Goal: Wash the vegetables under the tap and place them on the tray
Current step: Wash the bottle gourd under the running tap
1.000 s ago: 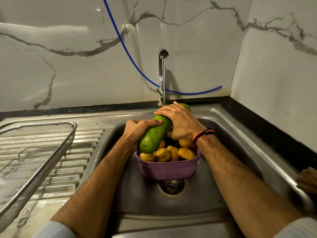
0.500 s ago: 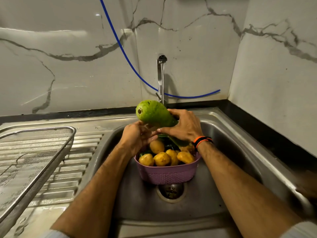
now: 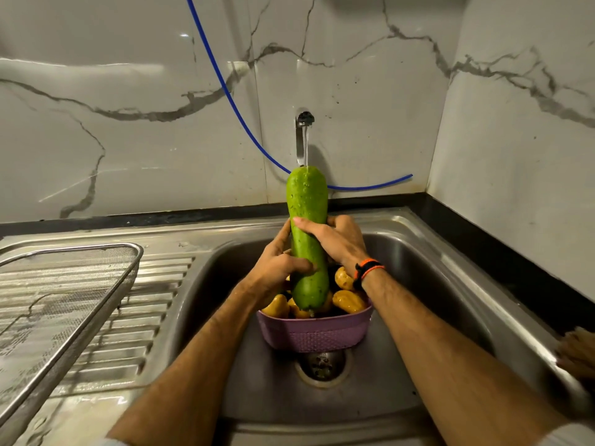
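I've got the long green gourd (image 3: 307,239) standing almost upright over the sink (image 3: 418,252), top end right under the tap (image 3: 302,136), and water is running onto its crown. My left hand (image 3: 277,268) has its grip wrapped round the lower half, thumb across the front. My right hand (image 3: 338,239) is clamped on the middle from the other side, fingers curled over the skin, an orange and black band (image 3: 367,268) on that wrist. Droplets sit on the upper part of the gourd. Its bottom end hangs just over the purple basket (image 3: 315,333), which stands in the basin beside the drain (image 3: 322,365) and is loaded with yellow potatoes (image 3: 347,300) and something dark between them that I cannot make out. Out to the left, the wire mesh tray (image 3: 74,284) rests on the ribbed drainboard (image 3: 145,317), well apart from the gourd. A blue hose (image 3: 231,101) runs down the marble wall behind the tap.
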Tool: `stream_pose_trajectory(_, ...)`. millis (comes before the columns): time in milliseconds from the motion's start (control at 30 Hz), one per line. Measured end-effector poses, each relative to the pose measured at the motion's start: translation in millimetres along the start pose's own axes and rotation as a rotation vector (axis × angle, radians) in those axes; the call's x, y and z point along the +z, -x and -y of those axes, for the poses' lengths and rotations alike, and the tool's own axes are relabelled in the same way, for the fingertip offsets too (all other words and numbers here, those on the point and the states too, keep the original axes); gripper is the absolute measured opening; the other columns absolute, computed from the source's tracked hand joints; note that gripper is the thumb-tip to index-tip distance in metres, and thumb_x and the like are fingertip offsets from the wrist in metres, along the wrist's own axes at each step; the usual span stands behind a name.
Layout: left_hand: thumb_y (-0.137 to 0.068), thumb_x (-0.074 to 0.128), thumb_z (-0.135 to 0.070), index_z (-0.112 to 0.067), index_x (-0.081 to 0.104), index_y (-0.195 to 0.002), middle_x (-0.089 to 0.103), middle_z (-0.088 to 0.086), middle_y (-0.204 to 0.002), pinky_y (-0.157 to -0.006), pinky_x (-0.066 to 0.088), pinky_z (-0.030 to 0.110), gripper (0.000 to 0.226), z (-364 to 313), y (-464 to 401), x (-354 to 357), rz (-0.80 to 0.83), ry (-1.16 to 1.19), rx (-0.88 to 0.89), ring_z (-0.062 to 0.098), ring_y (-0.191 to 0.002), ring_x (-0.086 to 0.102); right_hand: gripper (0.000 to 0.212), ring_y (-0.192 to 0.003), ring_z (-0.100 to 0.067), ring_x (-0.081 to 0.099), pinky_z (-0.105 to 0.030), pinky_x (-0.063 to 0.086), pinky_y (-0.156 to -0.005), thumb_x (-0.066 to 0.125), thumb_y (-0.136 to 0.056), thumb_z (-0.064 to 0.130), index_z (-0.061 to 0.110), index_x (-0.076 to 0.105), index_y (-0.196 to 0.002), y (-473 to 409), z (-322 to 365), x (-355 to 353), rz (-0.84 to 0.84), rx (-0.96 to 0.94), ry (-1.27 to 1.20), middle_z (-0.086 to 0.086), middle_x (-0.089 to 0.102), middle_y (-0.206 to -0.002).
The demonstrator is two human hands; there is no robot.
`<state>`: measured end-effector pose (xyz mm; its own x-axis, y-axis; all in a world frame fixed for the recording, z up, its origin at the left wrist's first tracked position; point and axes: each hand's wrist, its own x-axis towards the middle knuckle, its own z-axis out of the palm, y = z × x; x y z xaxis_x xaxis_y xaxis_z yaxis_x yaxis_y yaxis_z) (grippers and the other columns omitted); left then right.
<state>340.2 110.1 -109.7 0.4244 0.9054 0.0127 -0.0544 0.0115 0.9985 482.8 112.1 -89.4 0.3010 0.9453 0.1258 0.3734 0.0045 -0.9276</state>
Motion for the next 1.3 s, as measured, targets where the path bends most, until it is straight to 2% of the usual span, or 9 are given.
stream_pose_trajectory(167,-0.065,0.081,0.015,-0.024,0.035,-0.133,0.066,0.009,-0.109,-0.07,0.059,0.025,0.091,-1,2,17,-0.035,-0.207,0.1,0.006,-0.085,0.072,0.055,-0.08,-0.018,0.069,-0.034,0.058,-0.074,0.07,-0.069,0.071,0.019,0.07,-0.085,5,2,5,-0.009,0.1,-0.024,0.0,0.072,-0.086)
stream_pose_trajectory(300,-0.046,0.083,-0.024,-0.022,0.031,-0.139,0.064,0.004,-0.109,-0.083,0.06,0.04,0.107,4,2,28,-0.223,-0.426,0.04,0.018,-0.096,0.067,0.045,-0.081,-0.021,0.064,-0.034,0.054,-0.077,0.07,-0.075,0.064,0.021,0.058,-0.076,12,8,13,0.005,0.092,0.077,-0.002,0.065,-0.086)
stream_pose_trajectory(367,-0.051,0.084,-0.03,-0.015,0.029,-0.143,0.062,0.001,-0.11,-0.078,0.058,0.031,0.108,5,4,30,-0.265,-0.449,-0.017,0.017,-0.098,0.064,0.043,-0.084,-0.022,0.065,-0.035,0.054,-0.079,0.073,-0.073,0.061,0.022,0.056,-0.075,13,12,15,0.001,0.096,0.078,-0.004,0.066,-0.09)
stream_pose_trajectory(633,-0.033,0.082,-0.019,0.006,0.049,-0.124,0.068,0.02,-0.105,-0.063,0.059,0.035,0.099,-1,0,22,-0.117,-0.339,-0.141,0.025,-0.082,0.071,0.033,-0.073,-0.022,0.065,-0.033,0.057,-0.067,0.083,-0.072,0.017,0.003,0.07,-0.1,-6,8,14,0.221,0.296,-0.778,-0.012,0.068,-0.083)
stream_pose_trajectory(867,-0.071,0.083,-0.025,-0.002,0.007,-0.155,0.056,0.013,-0.132,-0.09,0.047,0.028,0.115,-4,5,30,-0.24,-0.748,-0.098,0.029,-0.119,0.058,0.062,-0.09,-0.029,0.067,-0.043,0.058,-0.084,0.092,-0.053,0.033,0.013,0.052,-0.096,-14,8,33,-0.153,0.354,-0.397,-0.008,0.065,-0.101)
stream_pose_trajectory(933,-0.058,0.086,-0.028,0.0,0.021,-0.151,0.059,0.012,-0.126,-0.09,0.053,0.031,0.117,-7,5,26,-0.203,-0.704,-0.134,0.028,-0.113,0.062,0.056,-0.087,-0.029,0.067,-0.043,0.058,-0.082,0.091,-0.055,0.027,0.009,0.057,-0.095,-12,11,31,-0.145,0.367,-0.453,-0.011,0.067,-0.098)
stream_pose_trajectory(1100,-0.064,0.083,-0.003,-0.002,0.057,-0.098,0.067,0.01,-0.084,-0.061,0.06,0.033,0.042,-7,6,14,-0.155,-0.407,-0.241,0.019,-0.071,0.068,0.004,-0.068,-0.019,0.063,-0.031,0.055,-0.067,0.07,-0.08,0.007,0.006,0.066,-0.079,-7,0,22,0.311,0.335,-0.826,-0.009,0.066,-0.073)
stream_pose_trajectory(1167,-0.051,0.087,-0.017,0.002,0.052,-0.12,0.068,0.01,-0.099,-0.068,0.062,0.033,0.079,-8,6,17,-0.137,-0.476,-0.239,0.02,-0.085,0.07,0.01,-0.071,-0.022,0.066,-0.032,0.057,-0.067,0.074,-0.075,0.009,0.005,0.066,-0.081,-8,-2,27,0.199,0.36,-0.792,-0.009,0.068,-0.073)
stream_pose_trajectory(1300,-0.071,0.082,-0.018,0.001,-0.014,-0.154,0.053,0.017,-0.138,-0.099,0.05,0.033,0.129,-5,4,23,-0.185,-0.806,-0.137,0.03,-0.123,0.056,0.05,-0.076,-0.026,0.069,-0.04,0.06,-0.075,0.089,-0.047,0.033,0.013,0.065,-0.087,-10,0,43,-0.137,0.443,-0.47,-0.006,0.071,-0.083)
